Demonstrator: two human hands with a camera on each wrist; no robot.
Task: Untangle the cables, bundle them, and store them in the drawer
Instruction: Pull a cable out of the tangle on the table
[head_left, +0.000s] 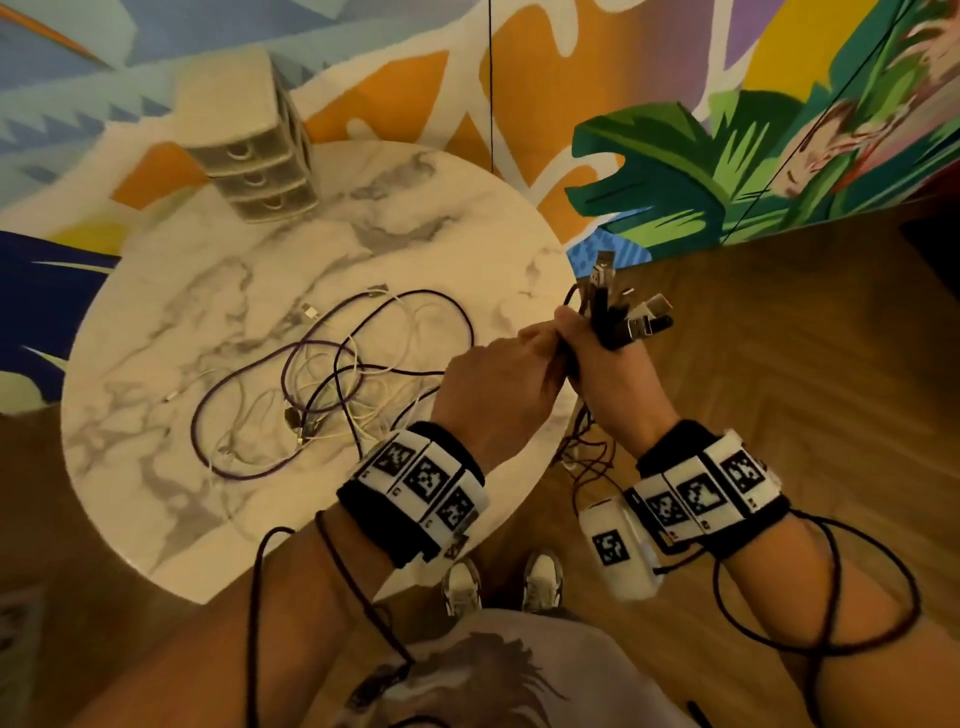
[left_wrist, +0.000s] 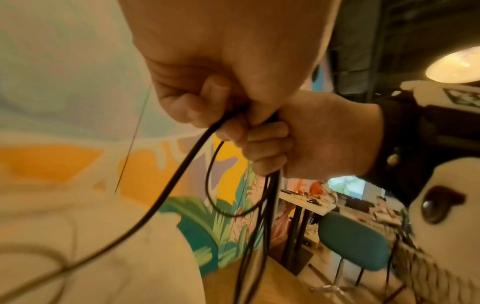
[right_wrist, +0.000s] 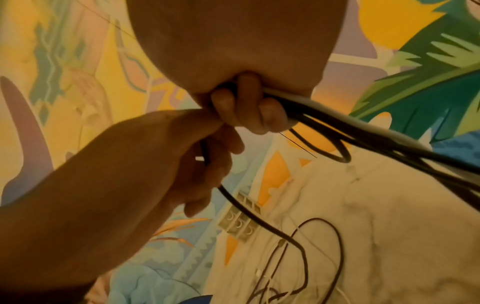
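Note:
A tangle of dark purple and white cables (head_left: 332, 374) lies on the round marble table (head_left: 156, 493). Beyond the table's right edge my right hand (head_left: 608, 374) grips a bunch of cable ends, and their USB plugs (head_left: 634, 317) stick up out of the fist. My left hand (head_left: 498, 379) is right beside it, fingers curled round one dark cable (right_wrist: 259, 222) that runs down to the tangle. In the left wrist view the held bundle (left_wrist: 267, 205) hangs below my right hand (left_wrist: 311, 139). A small three-drawer unit (head_left: 254, 156) stands at the table's far left, drawers closed.
Loose cable lengths (head_left: 587, 457) dangle off the table's right edge toward the wooden floor. My shoes (head_left: 498, 582) stand close to the table's near rim. A painted wall rises behind the table. A teal chair (left_wrist: 355, 240) stands off to the right.

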